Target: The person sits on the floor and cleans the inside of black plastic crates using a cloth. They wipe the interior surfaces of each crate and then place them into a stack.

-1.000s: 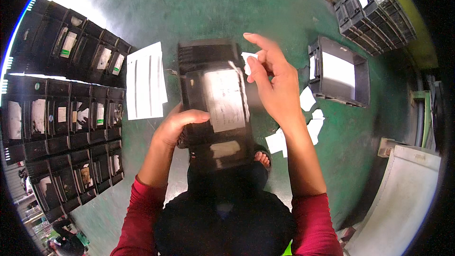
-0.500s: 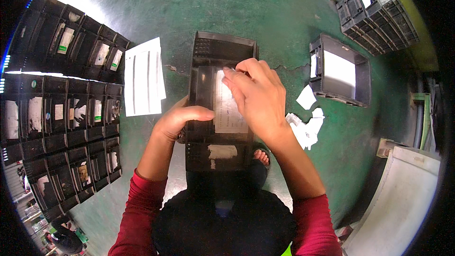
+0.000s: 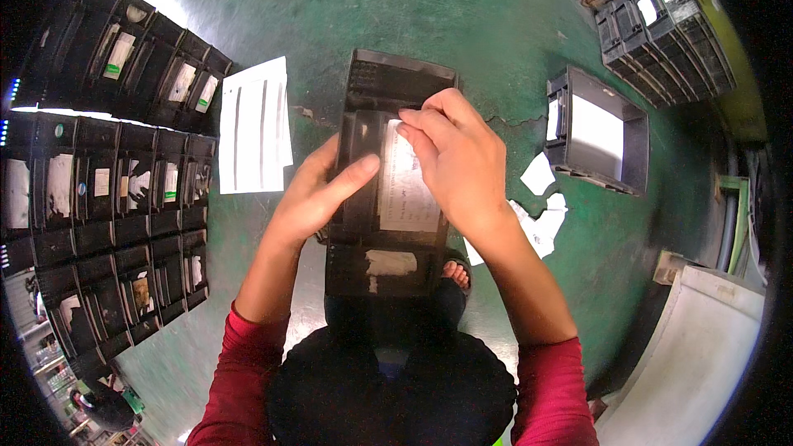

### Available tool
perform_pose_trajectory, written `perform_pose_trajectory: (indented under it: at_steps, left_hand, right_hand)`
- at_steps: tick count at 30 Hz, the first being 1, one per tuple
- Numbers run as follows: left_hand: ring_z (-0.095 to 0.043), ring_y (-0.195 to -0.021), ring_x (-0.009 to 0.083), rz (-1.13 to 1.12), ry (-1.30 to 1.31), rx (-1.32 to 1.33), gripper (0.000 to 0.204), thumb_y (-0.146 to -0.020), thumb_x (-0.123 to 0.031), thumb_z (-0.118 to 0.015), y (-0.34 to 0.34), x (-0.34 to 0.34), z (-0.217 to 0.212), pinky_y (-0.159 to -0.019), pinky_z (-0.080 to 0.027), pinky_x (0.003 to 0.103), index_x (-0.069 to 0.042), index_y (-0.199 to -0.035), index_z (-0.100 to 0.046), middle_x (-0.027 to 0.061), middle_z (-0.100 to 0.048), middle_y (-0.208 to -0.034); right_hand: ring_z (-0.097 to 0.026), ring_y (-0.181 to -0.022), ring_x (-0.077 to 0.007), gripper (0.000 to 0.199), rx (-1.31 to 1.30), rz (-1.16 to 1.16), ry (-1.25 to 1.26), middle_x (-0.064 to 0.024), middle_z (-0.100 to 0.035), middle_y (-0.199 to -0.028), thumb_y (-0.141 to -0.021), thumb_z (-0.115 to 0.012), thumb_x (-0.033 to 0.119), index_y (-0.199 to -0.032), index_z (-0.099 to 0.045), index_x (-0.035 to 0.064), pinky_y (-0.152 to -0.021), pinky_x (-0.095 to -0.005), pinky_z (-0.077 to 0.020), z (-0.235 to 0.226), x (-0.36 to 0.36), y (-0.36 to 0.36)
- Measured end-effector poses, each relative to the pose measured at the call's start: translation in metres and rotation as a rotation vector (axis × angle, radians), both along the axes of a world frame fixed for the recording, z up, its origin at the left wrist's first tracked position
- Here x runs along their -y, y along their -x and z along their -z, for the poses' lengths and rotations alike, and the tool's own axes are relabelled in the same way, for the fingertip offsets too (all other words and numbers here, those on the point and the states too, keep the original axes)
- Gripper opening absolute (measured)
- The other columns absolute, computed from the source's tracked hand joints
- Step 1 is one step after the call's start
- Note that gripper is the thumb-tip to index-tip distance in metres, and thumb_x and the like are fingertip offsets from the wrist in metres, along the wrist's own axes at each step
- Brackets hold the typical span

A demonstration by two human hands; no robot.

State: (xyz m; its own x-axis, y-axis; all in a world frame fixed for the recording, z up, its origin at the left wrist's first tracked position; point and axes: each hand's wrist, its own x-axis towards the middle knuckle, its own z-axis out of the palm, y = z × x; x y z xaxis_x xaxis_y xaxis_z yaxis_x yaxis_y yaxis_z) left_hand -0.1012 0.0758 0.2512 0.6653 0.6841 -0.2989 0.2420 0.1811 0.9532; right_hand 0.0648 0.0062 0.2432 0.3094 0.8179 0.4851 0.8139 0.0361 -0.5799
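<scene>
In front of me a black plastic crate [image 3: 351,235] stands on end, one long face turned up toward me. A white printed label [image 3: 408,198] lies flat on that face. My left hand [image 3: 307,198] grips the crate's left side, thumb over the face and fingers partly hidden behind the edge. At the label's top edge my right hand [image 3: 467,165] is closed in a pinch, thumb and forefinger on the paper. Lower on the crate is a torn scrap of old label [image 3: 391,263].
Stacked black crates [image 3: 103,157] stand at the left, with white label sheets [image 3: 254,128] beside them. On the green floor to the right lie crumpled paper pieces [image 3: 541,227] and a black crate [image 3: 634,144] holding white paper. More crates [image 3: 665,41] are stacked far right, near a pale panel [image 3: 690,347].
My left thumb has moved up along the label's left side. The right hand has shifted slightly up and right, still pinching the label's top edge. The view has shifted a little.
</scene>
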Motion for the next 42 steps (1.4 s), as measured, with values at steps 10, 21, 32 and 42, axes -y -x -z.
perform_pose_trajectory:
  at_steps: [10,21,32,42]
  left_hand:
    - [-0.054,-0.093,0.0136,-0.074,0.097,0.001,0.039,-0.089,-0.030,-0.059,-0.004,0.004,-0.002,-0.082,-0.042,0.027,0.002,-0.112,-0.056,0.0074,-0.061,-0.102]
    - [-0.054,-0.095,0.0135,-0.072,0.082,0.041,0.042,-0.088,-0.030,-0.061,-0.007,0.004,-0.001,-0.085,-0.042,0.026,0.002,-0.115,-0.057,0.0070,-0.062,-0.105]
    - [-0.058,-0.086,0.0121,-0.060,0.093,0.076,0.037,-0.087,-0.030,-0.063,-0.021,0.015,0.006,-0.076,-0.045,0.025,-0.001,-0.111,-0.059,0.0046,-0.063,-0.098]
    - [-0.059,-0.082,0.0130,-0.284,0.120,0.002,0.040,-0.082,-0.032,-0.066,-0.013,0.014,0.008,-0.076,-0.045,0.023,-0.003,-0.110,-0.062,0.0055,-0.064,-0.096]
  right_hand:
    - [-0.056,-0.082,-0.0324,0.013,0.059,-0.112,0.032,-0.0118,-0.052,-0.095,-0.079,-0.062,0.005,-0.089,-0.053,0.0048,-0.066,-0.0393,-0.0480,0.008,0.006,-0.003]
    - [-0.051,-0.082,-0.0308,0.011,-0.006,-0.165,-0.101,-0.0165,-0.049,-0.092,-0.080,-0.056,0.000,-0.088,-0.049,0.0032,-0.072,-0.0381,-0.0431,-0.011,0.081,-0.016]
    - [-0.051,-0.085,-0.0263,0.005,-0.092,0.164,-0.094,-0.0142,-0.050,-0.093,-0.087,-0.054,0.007,-0.090,-0.051,0.0048,-0.076,-0.0344,-0.0428,-0.001,0.150,-0.023]
    - [-0.054,-0.079,-0.0271,0.011,-0.330,0.381,0.577,-0.0152,-0.053,-0.089,-0.089,-0.051,0.009,-0.092,-0.053,-0.0010,-0.071,-0.0349,-0.0438,0.111,0.257,-0.115]
